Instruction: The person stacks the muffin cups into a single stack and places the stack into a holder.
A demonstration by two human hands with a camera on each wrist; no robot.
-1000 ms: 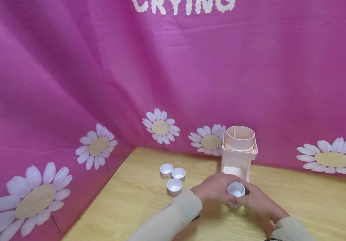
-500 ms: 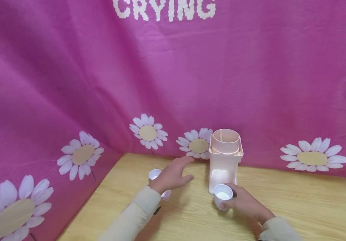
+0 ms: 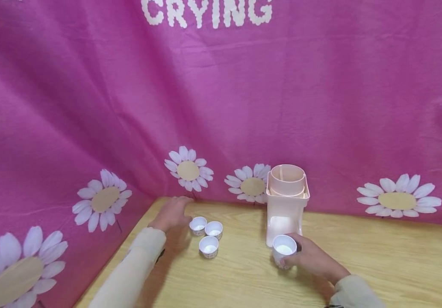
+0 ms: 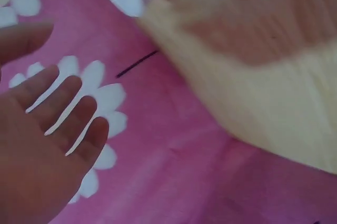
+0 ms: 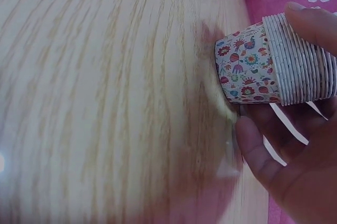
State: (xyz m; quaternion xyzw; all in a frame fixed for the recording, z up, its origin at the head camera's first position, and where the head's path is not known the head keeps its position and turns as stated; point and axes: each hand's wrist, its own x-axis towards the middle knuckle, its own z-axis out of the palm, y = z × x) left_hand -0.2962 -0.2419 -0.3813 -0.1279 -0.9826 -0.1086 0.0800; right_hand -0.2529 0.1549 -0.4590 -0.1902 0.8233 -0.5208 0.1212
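My right hand [image 3: 311,259] grips a stack of paper cups [image 3: 284,249] in front of the pink holder [image 3: 285,209]. In the right wrist view the nested cups [image 5: 247,66] show many rims and a floral print, with the thumb and fingers [image 5: 253,142] round them. Three white cups [image 3: 208,247] stand grouped on the table's left side, mouths up. Just left of them is my left hand [image 3: 172,214], holding nothing; its fingers look nearly straight in the left wrist view [image 4: 58,113].
The wooden table [image 3: 240,278] meets a pink cloth [image 3: 321,107] with printed daisies at its back and left edges. A round cylinder [image 3: 287,179] sits in the top of the pink holder.
My left hand has let go of the stack area and swung left past the three cups. The right hand still holds the stack. The head view has shifted a little to the right.
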